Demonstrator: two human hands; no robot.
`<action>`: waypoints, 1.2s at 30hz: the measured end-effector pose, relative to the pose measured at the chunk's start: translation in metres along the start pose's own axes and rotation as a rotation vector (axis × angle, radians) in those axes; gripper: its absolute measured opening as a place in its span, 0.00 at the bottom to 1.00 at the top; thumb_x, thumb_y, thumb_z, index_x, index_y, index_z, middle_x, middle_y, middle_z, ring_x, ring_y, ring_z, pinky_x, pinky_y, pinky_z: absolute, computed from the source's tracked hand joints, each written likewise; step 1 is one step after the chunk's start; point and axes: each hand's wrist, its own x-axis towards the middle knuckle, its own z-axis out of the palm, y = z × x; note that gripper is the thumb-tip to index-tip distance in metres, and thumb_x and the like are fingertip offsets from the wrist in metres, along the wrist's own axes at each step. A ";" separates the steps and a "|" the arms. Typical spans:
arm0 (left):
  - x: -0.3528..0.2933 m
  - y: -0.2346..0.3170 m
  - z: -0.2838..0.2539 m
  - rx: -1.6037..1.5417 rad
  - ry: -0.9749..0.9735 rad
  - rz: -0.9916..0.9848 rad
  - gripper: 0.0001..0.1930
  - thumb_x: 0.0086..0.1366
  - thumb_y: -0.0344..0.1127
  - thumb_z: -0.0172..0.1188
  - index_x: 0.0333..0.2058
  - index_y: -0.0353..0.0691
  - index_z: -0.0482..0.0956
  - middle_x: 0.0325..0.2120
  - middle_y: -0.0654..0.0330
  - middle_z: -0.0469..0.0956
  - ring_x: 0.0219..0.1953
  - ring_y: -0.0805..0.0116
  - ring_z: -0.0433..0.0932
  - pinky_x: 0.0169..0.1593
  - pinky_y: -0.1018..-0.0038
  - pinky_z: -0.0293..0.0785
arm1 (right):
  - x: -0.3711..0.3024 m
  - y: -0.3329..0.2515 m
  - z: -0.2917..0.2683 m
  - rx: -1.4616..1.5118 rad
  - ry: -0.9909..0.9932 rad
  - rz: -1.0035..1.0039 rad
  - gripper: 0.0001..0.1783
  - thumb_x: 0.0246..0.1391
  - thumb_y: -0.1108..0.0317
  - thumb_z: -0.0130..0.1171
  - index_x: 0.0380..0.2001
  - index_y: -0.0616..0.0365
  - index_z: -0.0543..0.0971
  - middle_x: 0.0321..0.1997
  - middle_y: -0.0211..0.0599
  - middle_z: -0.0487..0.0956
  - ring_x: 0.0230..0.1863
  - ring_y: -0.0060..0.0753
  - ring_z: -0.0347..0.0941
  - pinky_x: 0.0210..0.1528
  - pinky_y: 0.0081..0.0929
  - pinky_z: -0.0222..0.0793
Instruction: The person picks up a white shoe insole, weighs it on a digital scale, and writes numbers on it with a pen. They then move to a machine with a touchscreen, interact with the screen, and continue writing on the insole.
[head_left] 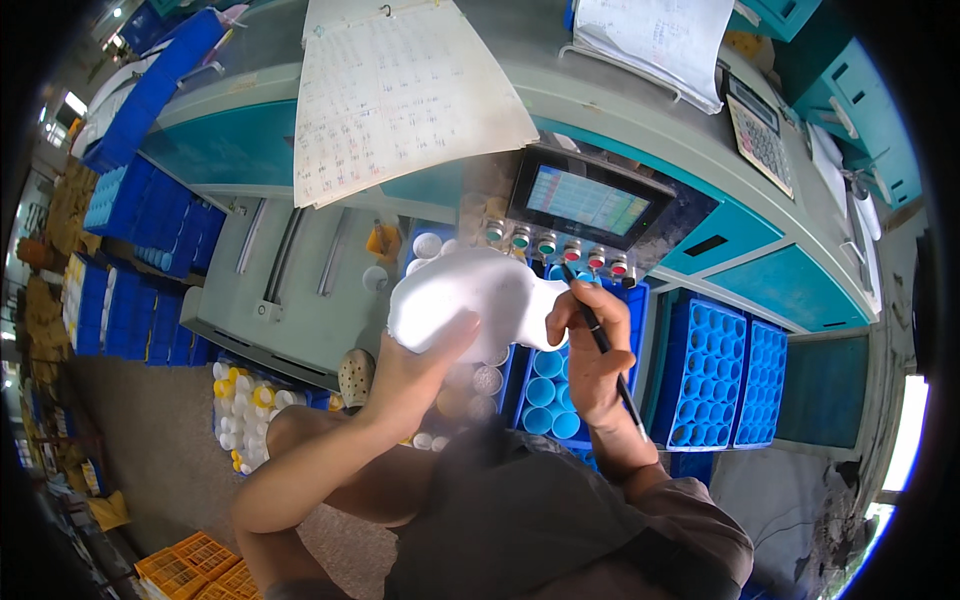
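In front of me my left hand (415, 368) grips a smooth white rounded piece (465, 295), wide at its left and narrowing to the right. The thumb lies across its face; the other fingers are hidden behind it. I cannot make out what kind of thing it is. A slim black pen (597, 330) is held in my right hand (602, 365), slanting from upper left to lower right. Fingers of that hand also touch the narrow right end of the white piece. Below and behind it stand blue crates of light-blue cups (545, 392).
Beyond my hands is a control panel with a screen (585, 205) and a row of round buttons (572, 252). Written sheets (405, 105) hang over the bench edge. Blue crates of cups (705, 375) stand right; white bottles with yellow caps (240, 410) stand lower left. A calculator (762, 140) lies upper right.
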 end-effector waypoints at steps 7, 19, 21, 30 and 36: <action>0.002 -0.004 0.003 -0.057 -0.036 -0.024 0.30 0.62 0.39 0.65 0.59 0.37 0.63 0.50 0.58 0.72 0.51 0.69 0.73 0.51 0.69 0.75 | 0.011 0.008 0.022 0.103 0.059 -0.040 0.37 0.64 0.38 0.38 0.47 0.68 0.71 0.30 0.35 0.67 0.27 0.24 0.61 0.31 0.23 0.58; 0.003 -0.003 0.004 -0.161 -0.106 -0.033 0.30 0.62 0.36 0.65 0.59 0.37 0.62 0.51 0.58 0.72 0.53 0.70 0.72 0.54 0.71 0.70 | 0.010 0.010 0.027 0.227 0.195 0.037 0.15 0.64 0.60 0.50 0.37 0.63 0.68 0.28 0.34 0.69 0.24 0.18 0.60 0.25 0.18 0.57; 0.003 -0.001 0.005 -0.143 -0.114 -0.025 0.30 0.62 0.36 0.65 0.59 0.37 0.62 0.51 0.59 0.72 0.53 0.70 0.72 0.53 0.71 0.71 | 0.010 0.006 0.029 0.276 0.203 0.071 0.14 0.64 0.61 0.51 0.39 0.63 0.68 0.30 0.36 0.71 0.25 0.18 0.63 0.26 0.18 0.61; -0.003 -0.002 0.006 -0.143 -0.203 -0.021 0.30 0.62 0.37 0.64 0.60 0.38 0.62 0.51 0.58 0.72 0.53 0.68 0.71 0.56 0.70 0.68 | 0.019 -0.004 0.014 -0.049 0.027 -0.042 0.12 0.60 0.68 0.56 0.32 0.60 0.64 0.30 0.41 0.74 0.27 0.20 0.67 0.29 0.18 0.64; -0.006 -0.002 0.005 -0.047 -0.208 0.101 0.30 0.62 0.36 0.64 0.60 0.36 0.62 0.52 0.58 0.71 0.55 0.68 0.70 0.58 0.69 0.67 | 0.017 -0.003 0.021 -0.098 0.086 -0.090 0.13 0.59 0.69 0.57 0.28 0.58 0.63 0.24 0.37 0.73 0.22 0.16 0.64 0.25 0.15 0.61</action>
